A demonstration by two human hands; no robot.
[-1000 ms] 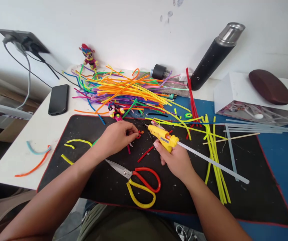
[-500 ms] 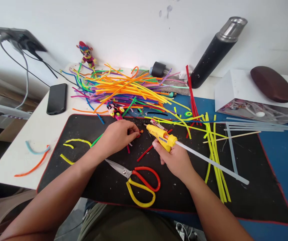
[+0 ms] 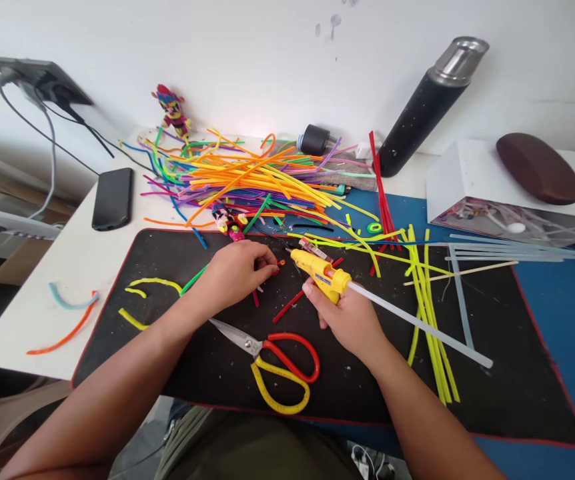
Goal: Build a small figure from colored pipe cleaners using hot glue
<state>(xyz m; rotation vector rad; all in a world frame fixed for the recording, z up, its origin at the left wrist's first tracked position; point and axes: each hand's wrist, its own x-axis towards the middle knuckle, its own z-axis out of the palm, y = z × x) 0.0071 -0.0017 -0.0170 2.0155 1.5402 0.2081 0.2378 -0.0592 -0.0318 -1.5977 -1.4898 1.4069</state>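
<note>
My right hand [image 3: 350, 319] grips a yellow hot glue gun [image 3: 320, 272] with a long clear glue stick [image 3: 417, 325] trailing out of its back. Its nozzle points left at a small red and orange curled piece [image 3: 277, 265] pinched in the fingers of my left hand [image 3: 235, 272]. Both hands hover just over the black mat [image 3: 207, 373]. A short red stick [image 3: 290, 305] lies between them, and red-and-yellow-handled scissors [image 3: 277, 370] lie closed on the mat below my hands.
A pile of coloured pipe cleaners [image 3: 247, 180] lies behind the mat, with a small figure [image 3: 171, 110] at the wall. A phone [image 3: 112, 198] lies at the left, a black flask [image 3: 430, 107] leans at the back, and a white box [image 3: 512, 193] stands at the right. Yellow-green strips [image 3: 430, 313] lie right.
The glue gun's nozzle has crept a little left and up, closer to the small piece in my left hand. My left hand has hardly moved.
</note>
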